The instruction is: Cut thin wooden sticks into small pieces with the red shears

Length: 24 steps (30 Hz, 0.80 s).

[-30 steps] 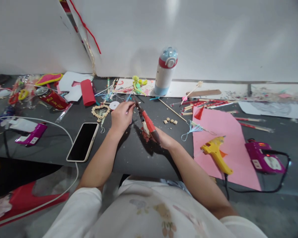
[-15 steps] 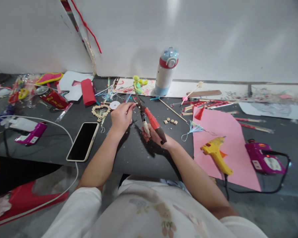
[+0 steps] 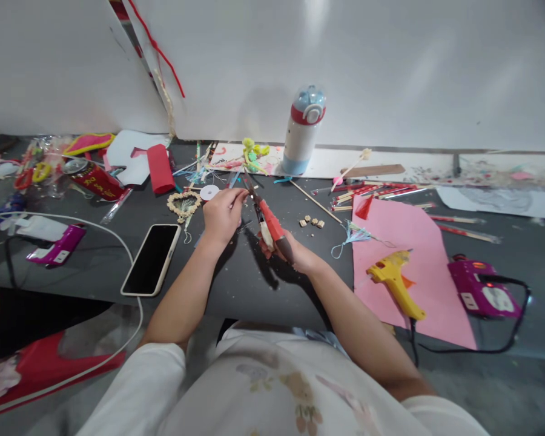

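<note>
My right hand (image 3: 295, 253) grips a pair of pliers (image 3: 271, 221) with one red handle and one whitish handle, both worn. The dark jaws point up and away from me, close to the fingertips of my left hand (image 3: 222, 213). Thumb and forefinger of that hand are pinched together at the jaws; whatever they hold is too small to make out. Left of this hand lie a heart-shaped ring of small wooden pieces (image 3: 184, 206) and a white spool (image 3: 209, 192). Several small wooden pieces (image 3: 311, 222) lie right of the pliers.
A white bottle (image 3: 303, 133) stands at the back. On the right, a yellow glue gun (image 3: 397, 281) lies on pink paper (image 3: 427, 242), near a purple box (image 3: 484, 287) with a cable. A phone (image 3: 151, 260) and a red can (image 3: 97, 180) are on the left.
The pliers' handles have come closer together, with the red handle swinging left. The pale bit seen at my left fingertips no longer shows. My left hand has hardly moved.
</note>
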Motion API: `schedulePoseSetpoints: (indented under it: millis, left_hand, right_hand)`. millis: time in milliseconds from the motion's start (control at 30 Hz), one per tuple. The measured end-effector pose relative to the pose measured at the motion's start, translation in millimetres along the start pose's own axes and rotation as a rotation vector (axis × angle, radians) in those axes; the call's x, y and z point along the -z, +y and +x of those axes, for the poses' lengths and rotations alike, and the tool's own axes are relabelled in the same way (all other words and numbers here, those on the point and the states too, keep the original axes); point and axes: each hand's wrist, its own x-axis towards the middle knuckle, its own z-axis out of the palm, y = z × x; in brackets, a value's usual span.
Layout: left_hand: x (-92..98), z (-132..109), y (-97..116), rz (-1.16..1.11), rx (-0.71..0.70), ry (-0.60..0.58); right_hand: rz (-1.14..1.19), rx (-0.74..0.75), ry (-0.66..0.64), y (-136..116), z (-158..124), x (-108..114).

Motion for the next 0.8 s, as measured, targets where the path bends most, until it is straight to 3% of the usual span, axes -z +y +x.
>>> schedulePoseSetpoints:
  millis: [100,333,600,700,800]
  left_hand:
    - [0.3,0.5,0.2,0.004,-0.007,-0.007]
    - [1.4,0.8,1.4,0.035,-0.01,-0.065]
    - [1.5,1.3,0.1,0.005,0.007,-0.051]
    - [-1.7,1.4,-1.6,-0.066,0.087,-0.04]
    - [-7.1,0.2,-0.8,-0.27,0.286,-0.093]
  right_hand:
    - [0.064,-0.095,0.021,-5.3,0.5,-1.5]
    - [0.124,-0.081,-0.06,-7.6,-6.7,-0.3]
    - [0.141,-0.081,-0.083,-8.7,-7.7,0.0]
    - [0.155,-0.071,-0.081,-9.2,-7.3,-0.8]
    - [0.161,-0.05,-0.048,-8.7,-6.3,-2.4]
